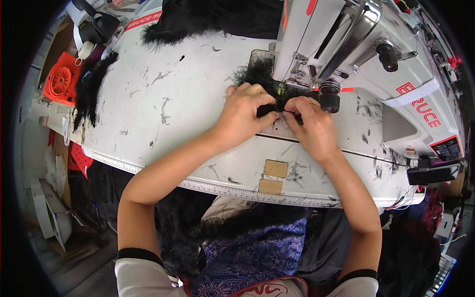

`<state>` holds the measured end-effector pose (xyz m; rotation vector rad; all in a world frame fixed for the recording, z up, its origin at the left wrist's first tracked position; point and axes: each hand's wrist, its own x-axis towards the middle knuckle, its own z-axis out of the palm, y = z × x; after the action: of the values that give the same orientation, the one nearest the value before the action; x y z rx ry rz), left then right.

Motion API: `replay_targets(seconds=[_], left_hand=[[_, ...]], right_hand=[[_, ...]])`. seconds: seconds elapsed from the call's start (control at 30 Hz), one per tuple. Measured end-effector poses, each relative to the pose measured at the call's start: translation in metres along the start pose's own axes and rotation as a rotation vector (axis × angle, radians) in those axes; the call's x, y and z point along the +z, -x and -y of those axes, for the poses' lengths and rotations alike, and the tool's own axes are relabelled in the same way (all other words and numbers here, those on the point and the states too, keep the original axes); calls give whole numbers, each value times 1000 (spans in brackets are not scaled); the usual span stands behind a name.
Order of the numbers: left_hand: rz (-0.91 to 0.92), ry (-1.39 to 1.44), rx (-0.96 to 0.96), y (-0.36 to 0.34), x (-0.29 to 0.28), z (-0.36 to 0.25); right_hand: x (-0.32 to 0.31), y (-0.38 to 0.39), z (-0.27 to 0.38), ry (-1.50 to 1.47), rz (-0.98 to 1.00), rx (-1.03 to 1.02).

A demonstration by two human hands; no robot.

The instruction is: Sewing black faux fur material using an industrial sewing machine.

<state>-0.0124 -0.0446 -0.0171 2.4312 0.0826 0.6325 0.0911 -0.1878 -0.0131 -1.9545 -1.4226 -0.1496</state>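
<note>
A piece of black fluffy trim [257, 74] lies at the needle area of a white sewing machine [410, 84]. My left hand [245, 109] pinches its near edge, thumb and fingers closed, just left of the presser foot [281, 89]. Close beside it, my right hand [311, 121] also has its fingers closed on the trim's edge, in front of the needle. The thumbs of both hands almost meet. Most of the trim between them is hidden by my fingers and the machine head.
Black fur-edged fabric [217, 22] lies at the back of the white table [183, 99]. On the left are a dark fluffy strip [91, 91] and an orange device [60, 79]. A ruler tape [213, 189] runs along the front edge. Loose black fibres are scattered about. Patterned blue-purple cloth [252, 252] covers my lap.
</note>
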Motion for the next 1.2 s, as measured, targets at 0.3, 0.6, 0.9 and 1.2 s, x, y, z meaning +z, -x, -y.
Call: replay_targets(seconds=[0.3,0.6,0.9,1.2], left_hand=[[-37,-83,14,-1,6,0],[-49,-10,20,1,4,3],[-35,-58,39,-2,4,-2],[8,-343,281,-4,-4,-5]], right_hand=[[-10,1,-17,17,-79,-243],[-9,0,-19,184,9,-205],[-4,2,-15,198,-14,-184],[-8,-1,-16,131,-2,-154]])
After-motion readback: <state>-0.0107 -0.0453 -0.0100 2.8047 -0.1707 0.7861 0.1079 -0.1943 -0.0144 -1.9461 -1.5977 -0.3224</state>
